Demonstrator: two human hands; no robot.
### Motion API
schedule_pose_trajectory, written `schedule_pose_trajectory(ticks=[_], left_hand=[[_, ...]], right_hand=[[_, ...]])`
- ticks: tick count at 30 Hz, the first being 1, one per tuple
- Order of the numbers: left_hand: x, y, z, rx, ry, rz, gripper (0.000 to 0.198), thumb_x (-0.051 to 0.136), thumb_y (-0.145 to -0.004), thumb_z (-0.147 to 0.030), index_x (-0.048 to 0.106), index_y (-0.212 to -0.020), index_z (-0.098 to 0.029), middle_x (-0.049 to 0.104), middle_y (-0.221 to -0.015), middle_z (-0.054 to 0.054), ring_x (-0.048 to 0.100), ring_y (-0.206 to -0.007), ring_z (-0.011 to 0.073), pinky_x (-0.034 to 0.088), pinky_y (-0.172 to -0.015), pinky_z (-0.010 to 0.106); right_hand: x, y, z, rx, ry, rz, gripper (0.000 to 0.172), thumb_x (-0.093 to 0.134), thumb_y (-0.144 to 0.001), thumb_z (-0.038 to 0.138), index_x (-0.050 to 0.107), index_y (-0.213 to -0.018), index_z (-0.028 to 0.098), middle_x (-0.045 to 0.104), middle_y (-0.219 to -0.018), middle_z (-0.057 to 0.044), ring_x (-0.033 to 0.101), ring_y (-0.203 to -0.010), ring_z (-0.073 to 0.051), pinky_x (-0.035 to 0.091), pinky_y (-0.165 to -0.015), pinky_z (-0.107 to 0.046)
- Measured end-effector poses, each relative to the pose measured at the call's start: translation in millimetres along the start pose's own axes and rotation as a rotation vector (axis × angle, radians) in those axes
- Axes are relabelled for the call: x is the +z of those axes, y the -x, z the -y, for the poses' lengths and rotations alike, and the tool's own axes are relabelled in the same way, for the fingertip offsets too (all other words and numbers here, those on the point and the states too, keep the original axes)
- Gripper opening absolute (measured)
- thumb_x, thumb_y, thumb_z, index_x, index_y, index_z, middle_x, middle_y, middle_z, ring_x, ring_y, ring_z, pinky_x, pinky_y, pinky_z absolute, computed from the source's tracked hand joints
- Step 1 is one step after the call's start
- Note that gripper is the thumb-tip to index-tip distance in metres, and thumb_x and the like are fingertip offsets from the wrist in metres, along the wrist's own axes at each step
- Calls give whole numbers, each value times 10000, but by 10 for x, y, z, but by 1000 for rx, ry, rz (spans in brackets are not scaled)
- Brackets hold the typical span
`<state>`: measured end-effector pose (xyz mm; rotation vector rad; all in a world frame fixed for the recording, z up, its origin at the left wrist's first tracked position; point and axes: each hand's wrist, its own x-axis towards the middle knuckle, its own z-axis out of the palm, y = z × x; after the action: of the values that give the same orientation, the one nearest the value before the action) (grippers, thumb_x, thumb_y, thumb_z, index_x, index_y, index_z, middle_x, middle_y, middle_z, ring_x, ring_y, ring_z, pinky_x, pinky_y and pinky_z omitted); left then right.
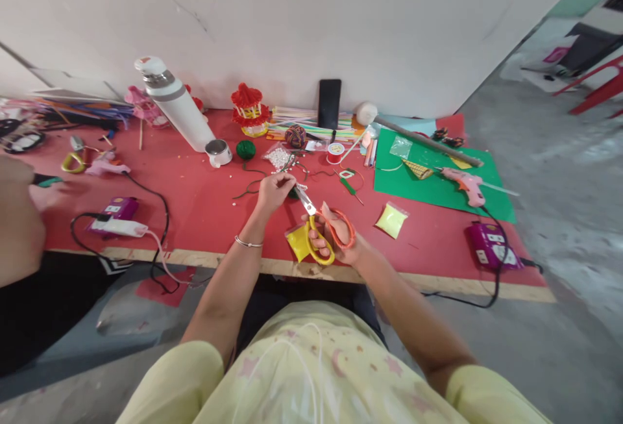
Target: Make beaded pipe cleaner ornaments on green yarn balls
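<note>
My right hand (335,237) grips scissors (321,232) with one yellow and one orange handle, fingers through the loops. Their metal blades (305,201) point up-left toward my left hand (275,189). My left hand is closed in a pinch on a thin dark green strand (253,184), right at the blade tips. The strand trails left over the red table (195,210) toward a green yarn ball (246,149). A small yellow bag (298,242) lies just under the scissors.
White bottle (175,109), metal cup (218,152), bag of beads (278,156), red thread spool (335,152), phone (329,103) against the wall, green sheet (438,184) with a pink glue gun (464,184), purple power strips (489,247) and cables. Another person's arm (17,216) at the left.
</note>
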<state>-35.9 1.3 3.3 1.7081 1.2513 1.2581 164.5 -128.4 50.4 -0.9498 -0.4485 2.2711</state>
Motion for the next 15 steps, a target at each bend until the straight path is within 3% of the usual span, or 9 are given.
schedule_pose_trajectory(ticks=[7,12,15], left_hand=[[17,1,-6,6,0,26,190,696,-852,-375,772,-822,-204,759,-789,26,671,-729,177,509,-712,298],[44,12,-29,-26,95,36,187,726,-826,-368,777,-864,-193,807,-968,70,731,-831,205,568,-789,326],[56,15,-35,-75,159,32,197,748,-800,-376,755,-840,-183,805,-1028,90,734,-771,198,587,-746,332]], right_hand=[[29,-94,18,-17,-25,-9,581,536,-940,740,625,-1106,190,572,-675,26,469,-456,-75,380,-383,-164],[34,-133,30,-6,-79,4,568,542,-942,734,629,-1061,185,579,-670,24,471,-457,-71,372,-389,-159],[54,-141,42,-1,-78,-11,577,511,-955,737,634,-1075,185,574,-659,26,468,-446,-73,379,-385,-167]])
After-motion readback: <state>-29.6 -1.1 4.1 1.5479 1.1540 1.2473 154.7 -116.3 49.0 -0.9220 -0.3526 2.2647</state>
